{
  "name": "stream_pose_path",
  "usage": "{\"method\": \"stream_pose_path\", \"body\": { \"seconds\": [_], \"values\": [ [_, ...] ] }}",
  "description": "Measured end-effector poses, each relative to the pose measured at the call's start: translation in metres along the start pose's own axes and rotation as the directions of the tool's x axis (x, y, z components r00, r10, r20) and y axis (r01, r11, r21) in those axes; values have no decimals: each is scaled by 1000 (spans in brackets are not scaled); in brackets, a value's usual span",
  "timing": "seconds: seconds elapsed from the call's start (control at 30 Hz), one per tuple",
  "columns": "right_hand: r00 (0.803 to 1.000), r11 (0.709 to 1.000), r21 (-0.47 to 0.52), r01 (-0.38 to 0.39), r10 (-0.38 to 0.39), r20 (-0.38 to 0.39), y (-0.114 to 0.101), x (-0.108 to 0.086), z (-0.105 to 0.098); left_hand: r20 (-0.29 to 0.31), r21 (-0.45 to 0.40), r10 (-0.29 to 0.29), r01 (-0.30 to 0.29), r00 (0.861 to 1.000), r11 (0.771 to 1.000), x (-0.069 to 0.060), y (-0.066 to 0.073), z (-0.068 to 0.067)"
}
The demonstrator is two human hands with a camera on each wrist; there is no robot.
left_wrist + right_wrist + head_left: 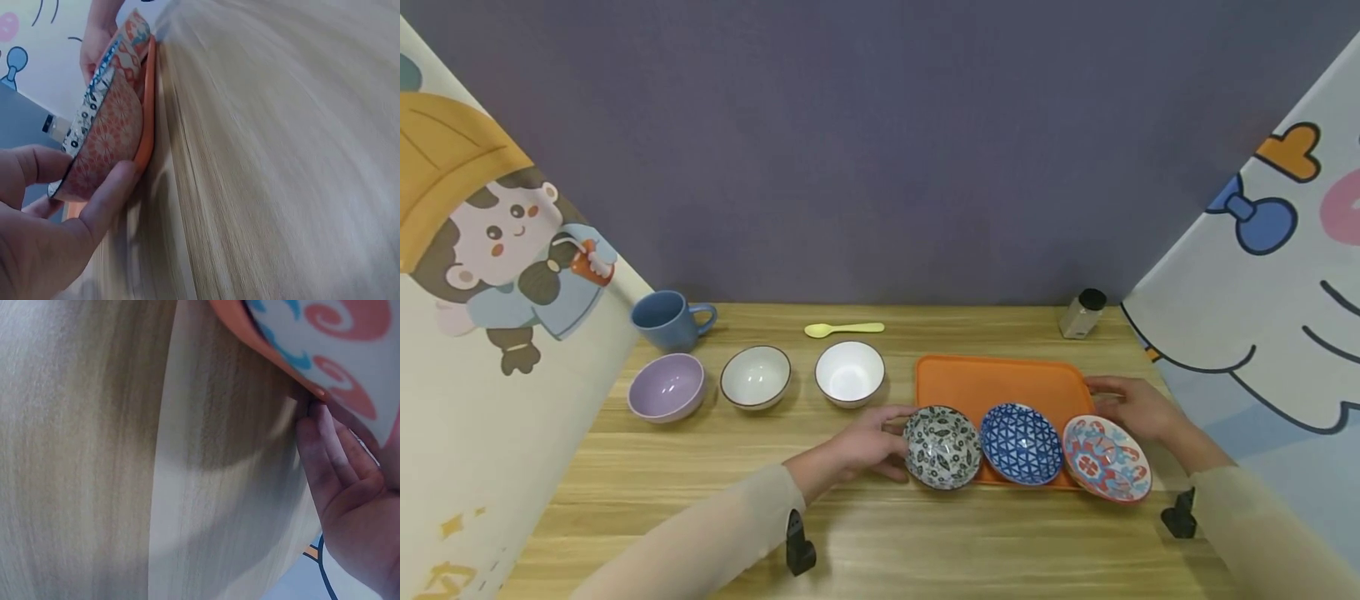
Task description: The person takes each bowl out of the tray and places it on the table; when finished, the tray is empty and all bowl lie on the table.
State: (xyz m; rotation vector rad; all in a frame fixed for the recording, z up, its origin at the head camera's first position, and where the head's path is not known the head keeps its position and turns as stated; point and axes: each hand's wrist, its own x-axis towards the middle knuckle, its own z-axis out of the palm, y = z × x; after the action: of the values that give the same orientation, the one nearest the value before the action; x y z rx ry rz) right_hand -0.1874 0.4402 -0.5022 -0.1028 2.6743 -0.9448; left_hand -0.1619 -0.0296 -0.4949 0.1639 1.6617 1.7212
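Note:
My left hand (868,442) holds the left side of a black-and-white leaf-patterned bowl (943,447). In the left wrist view the thumb lies along its reddish outer wall (109,134) and a bent finger meets the rim. This bowl, a blue-and-white triangle-patterned bowl (1022,444) and a red-and-blue patterned bowl (1107,458) stand in a row over the near part of an orange tray (992,383). The red-and-blue bowl juts past the tray's right side. At that edge, my right hand (1138,408) grips the tray, its fingertips partly hidden beneath the edge.
Left of the tray are a white bowl (850,373), a cream bowl (756,377) and a purple bowl (667,387). Behind them lie a blue mug (664,322) and a yellow spoon (844,330). A black-capped jar (1082,314) stands back right. Walls enclose the wooden table (880,542).

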Motion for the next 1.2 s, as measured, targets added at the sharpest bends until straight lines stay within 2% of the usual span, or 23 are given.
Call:
{"method": "stream_pose_path", "body": {
  "seconds": [0.2, 0.5, 0.77, 1.0, 1.2],
  "values": [
    [1000, 999, 43, 16, -17, 15, -1, -1, -1, -39, -3, 11, -11, 999, 1000, -5, 2, 3],
    [1000, 999, 37, 11, -12, 20, -3, -1, -1, -58, -24, 21, -22, 998, 999, -9, -2, 3],
    [999, 997, 78, 17, -19, 27, -1, -1, -1, -82, -48, 41, -45, 996, 998, -10, -4, 2],
    [999, 999, 43, 24, -25, 19, 2, 0, 0, -101, -83, 62, -71, 993, 994, -15, -1, -7],
    [1000, 1000, 15, 18, -18, 14, 0, 0, 0, -160, -49, 60, -69, 985, 996, -27, 2, -20]
  ]
}}
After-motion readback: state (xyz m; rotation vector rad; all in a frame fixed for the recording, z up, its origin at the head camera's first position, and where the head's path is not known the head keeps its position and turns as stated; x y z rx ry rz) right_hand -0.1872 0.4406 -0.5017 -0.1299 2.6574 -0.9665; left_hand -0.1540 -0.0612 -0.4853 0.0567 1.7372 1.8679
